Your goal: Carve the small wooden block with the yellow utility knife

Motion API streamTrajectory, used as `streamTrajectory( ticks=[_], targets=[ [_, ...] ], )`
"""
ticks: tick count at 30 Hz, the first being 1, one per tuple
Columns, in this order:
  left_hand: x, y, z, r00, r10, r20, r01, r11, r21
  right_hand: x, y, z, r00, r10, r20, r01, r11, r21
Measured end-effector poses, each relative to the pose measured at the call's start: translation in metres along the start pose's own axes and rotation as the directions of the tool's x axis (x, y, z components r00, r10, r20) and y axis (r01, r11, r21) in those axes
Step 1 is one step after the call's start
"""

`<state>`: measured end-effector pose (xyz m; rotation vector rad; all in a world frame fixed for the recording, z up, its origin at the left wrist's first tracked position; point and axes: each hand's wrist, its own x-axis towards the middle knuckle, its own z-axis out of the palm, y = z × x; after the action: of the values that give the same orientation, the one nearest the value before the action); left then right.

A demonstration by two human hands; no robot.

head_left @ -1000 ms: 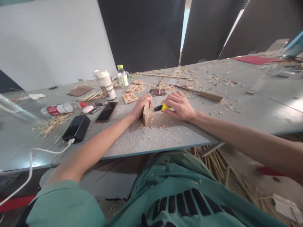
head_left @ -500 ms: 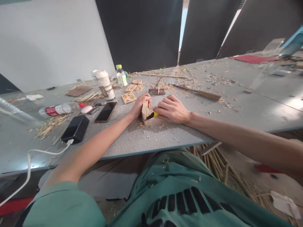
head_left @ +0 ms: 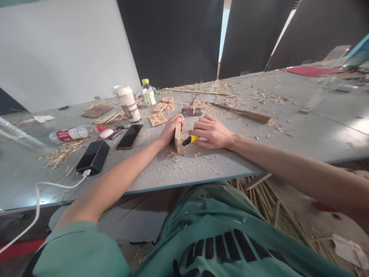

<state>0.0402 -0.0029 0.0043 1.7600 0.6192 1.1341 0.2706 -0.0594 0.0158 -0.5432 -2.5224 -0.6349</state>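
- Head view: holding a pale wood block in the left hand, with fingers bent around its far end; standing it up on a thin side on the grey surface, near the front edge; likely held at the far end to leave the near end bare, and to stop any tipping
- Holding a yellow and black cutter in the right hand, with fingers wrapped around the yellow part; pointing the black end at the block, just beside it; too small to tell if touching or not; probably held back there to leave fingers away from the tip
- Around the block, many wood shavings
- Near the left arm, a phone lying flat, and a black box with a white cord plugged in; maybe set to that side to leave room for both arms
- Farther back, a paper cup and a green-capped bottle, both upright; at far left, a red-capped bottle on its side
- Off to the right, a long wood-handled tool, lying flat, well apart from the block
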Motion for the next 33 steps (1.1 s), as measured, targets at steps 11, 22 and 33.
streamTrajectory(
  ticks=[11,22,33],
  targets=[
    [0.006,-0.018,-0.01,0.99,-0.005,-0.143,0.004,1.0,-0.008,0.007,-0.009,0.008,0.995,0.086,-0.044,-0.088,0.995,-0.037],
    [0.005,-0.016,-0.011,0.992,0.014,-0.125,-0.011,1.0,0.026,-0.001,0.004,0.0,0.996,-0.076,0.052,0.077,0.997,-0.018],
    [0.003,-0.015,-0.005,0.989,0.005,-0.145,-0.009,1.0,-0.028,-0.001,-0.012,0.003,1.0,0.01,-0.027,-0.017,0.969,-0.245]
  ],
)
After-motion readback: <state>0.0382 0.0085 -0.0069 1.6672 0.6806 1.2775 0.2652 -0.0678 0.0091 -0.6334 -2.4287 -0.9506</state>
